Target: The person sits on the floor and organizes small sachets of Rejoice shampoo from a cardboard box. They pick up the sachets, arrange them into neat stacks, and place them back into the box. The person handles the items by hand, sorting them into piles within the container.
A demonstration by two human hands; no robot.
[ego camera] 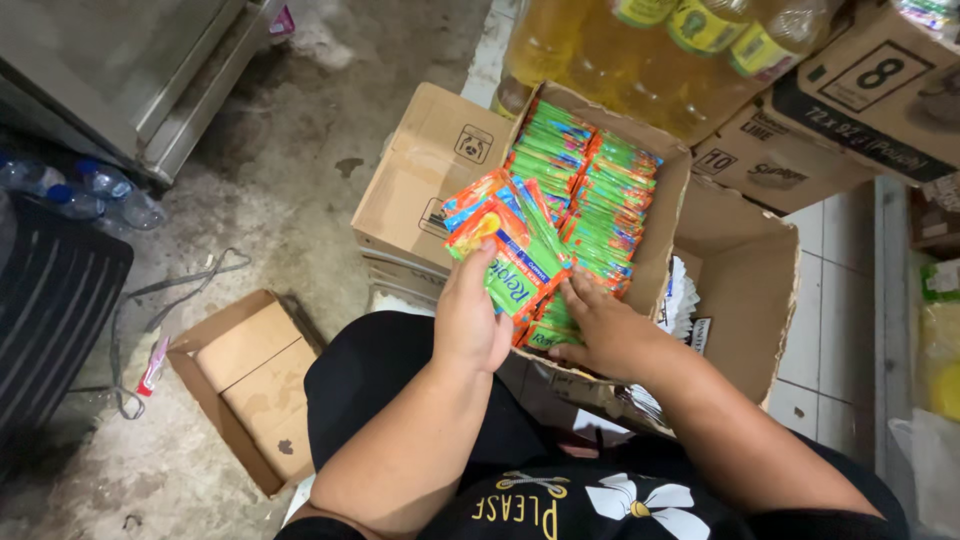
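Down at lower left, an empty cardboard tray (pixel 250 385) lies on the concrete floor (pixel 290 190). Just left of centre, the left hand (pixel 470 315) has its grip clenched around a fanned bunch of green-and-orange sachets (pixel 505 245). Rightward, the right hand (pixel 600 325) rests fingers curled on sachets packed in the open carton (pixel 675 215); whether it grasps any, I cannot tell.

Held in the left hand (pixel 470 320) – a fanned stack of sachets (pixel 505 245), lifted above the open carton (pixel 665 225). Just right of that grip, the right hand (pixel 600 330), fingers down among rows of sachets (pixel 590 190) inside the carton. Beyond – bottles (pixel 640 50). Far left, on the floor, an empty box (pixel 245 385).
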